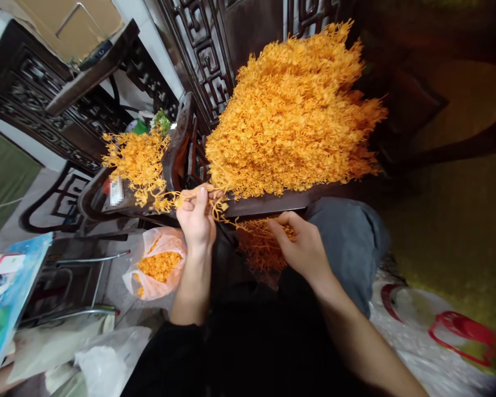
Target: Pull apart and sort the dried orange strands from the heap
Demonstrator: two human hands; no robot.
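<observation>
Far left, a blue-printed board (8, 298) is leaning at the frame edge, with a white plastic bag (107, 358) lying on the floor below it. Just right, a clear bag (159, 264) holding orange bits is sitting on the floor by a metal chair frame (91, 259). Above it, a small clump of orange strands (136, 160) is resting on a dark carved wooden seat (107, 204).

The left hand (196, 218) is closing its grip around a thin orange sprig (169, 198), thumb pressing along the top, fingers curled under.

The big orange pile (293, 116) is lying heaped on the dark wooden counter (273, 201), just beyond both hands.

The right hand (303, 248) is curling loosely over orange strands (260, 242) lying in the lap; whether it is pinching any, cannot tell. Grey trouser knee (347, 237) is showing beside it. Far right, a red-handled white bag (438, 331) is lying on the floor.
</observation>
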